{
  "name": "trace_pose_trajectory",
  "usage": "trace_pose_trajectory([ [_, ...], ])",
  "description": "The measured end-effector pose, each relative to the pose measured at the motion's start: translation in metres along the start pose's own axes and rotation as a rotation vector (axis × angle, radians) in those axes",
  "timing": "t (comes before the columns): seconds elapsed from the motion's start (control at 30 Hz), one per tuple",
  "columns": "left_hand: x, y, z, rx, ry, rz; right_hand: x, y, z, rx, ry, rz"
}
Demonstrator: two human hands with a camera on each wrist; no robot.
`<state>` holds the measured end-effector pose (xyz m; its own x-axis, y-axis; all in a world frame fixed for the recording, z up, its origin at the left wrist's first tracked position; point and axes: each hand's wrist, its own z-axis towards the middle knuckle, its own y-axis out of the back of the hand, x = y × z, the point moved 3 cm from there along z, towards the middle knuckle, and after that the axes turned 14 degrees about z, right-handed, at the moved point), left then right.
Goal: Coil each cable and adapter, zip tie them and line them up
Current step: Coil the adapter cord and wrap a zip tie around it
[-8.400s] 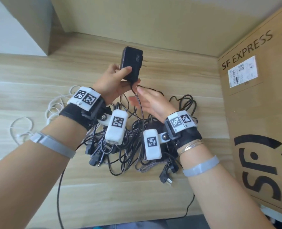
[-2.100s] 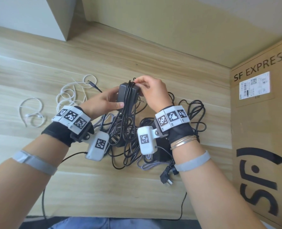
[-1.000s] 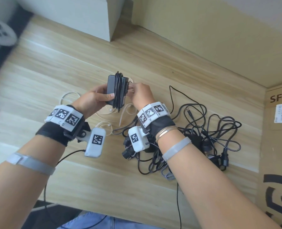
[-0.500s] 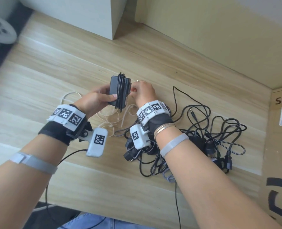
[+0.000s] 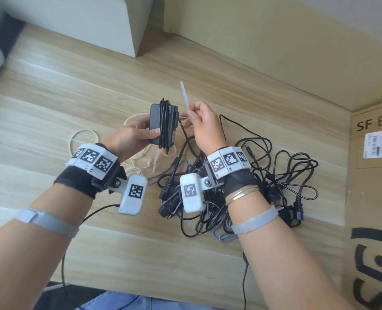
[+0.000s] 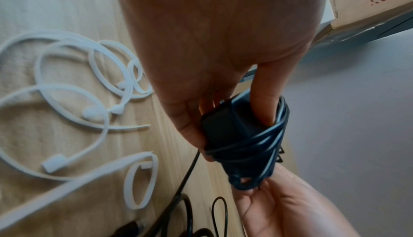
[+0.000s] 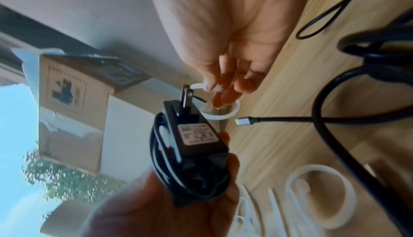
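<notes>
My left hand point(image 5: 136, 136) grips a black power adapter point(image 5: 162, 124) with its own cable wound round it, held above the wooden table. In the left wrist view my thumb and fingers clamp the adapter point(image 6: 236, 131) from both sides. Just to its right, my right hand point(image 5: 199, 121) pinches a white zip tie point(image 5: 185, 97) whose tail sticks up. The right wrist view shows the zip tie point(image 7: 220, 112) looped beside the plug prongs of the adapter point(image 7: 194, 145), pinched by my fingertips point(image 7: 220, 97).
A tangle of black cables and plugs point(image 5: 263, 175) lies on the table point(image 5: 74, 97) under my right wrist. Loose white zip ties point(image 5: 85, 139) lie to the left. A cardboard box point(image 5: 373, 175) stands at the right, a white box point(image 5: 85, 19) at the back.
My right hand has taken up a zip tie and raised it beside the wound adapter. Earlier it was winding the cable round the adapter, which the left hand keeps holding.
</notes>
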<state>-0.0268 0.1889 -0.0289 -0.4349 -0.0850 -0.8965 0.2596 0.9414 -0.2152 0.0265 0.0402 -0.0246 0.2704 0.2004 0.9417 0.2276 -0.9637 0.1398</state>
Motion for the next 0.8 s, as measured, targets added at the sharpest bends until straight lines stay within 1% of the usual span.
trace_pose_trajectory([
  [0.1,-0.003,-0.012,0.002,0.074,-0.012,0.002,0.000,0.014,-0.012,0.011,-0.026,-0.004],
  [0.2,-0.002,-0.023,0.006,0.127,0.024,0.011,-0.001,0.023,-0.024,0.033,-0.103,0.038],
  [0.37,0.000,-0.048,0.010,0.272,0.079,0.049,-0.013,0.039,-0.039,0.037,-0.219,0.143],
  [0.47,0.001,-0.061,0.011,0.309,0.122,0.060,-0.022,0.052,-0.046,0.029,-0.252,0.176],
  [0.57,0.004,-0.073,0.012,0.328,0.133,0.023,-0.031,0.063,-0.053,-0.020,-0.253,0.209],
  [0.63,0.006,-0.080,0.014,0.324,0.142,-0.007,-0.035,0.068,-0.060,-0.038,-0.272,0.311],
  [0.73,0.010,-0.087,0.015,0.329,0.163,-0.068,-0.039,0.076,-0.072,-0.055,-0.309,0.592],
  [0.8,0.012,-0.088,0.015,0.304,0.196,-0.095,-0.043,0.082,-0.078,-0.085,-0.293,0.659],
])
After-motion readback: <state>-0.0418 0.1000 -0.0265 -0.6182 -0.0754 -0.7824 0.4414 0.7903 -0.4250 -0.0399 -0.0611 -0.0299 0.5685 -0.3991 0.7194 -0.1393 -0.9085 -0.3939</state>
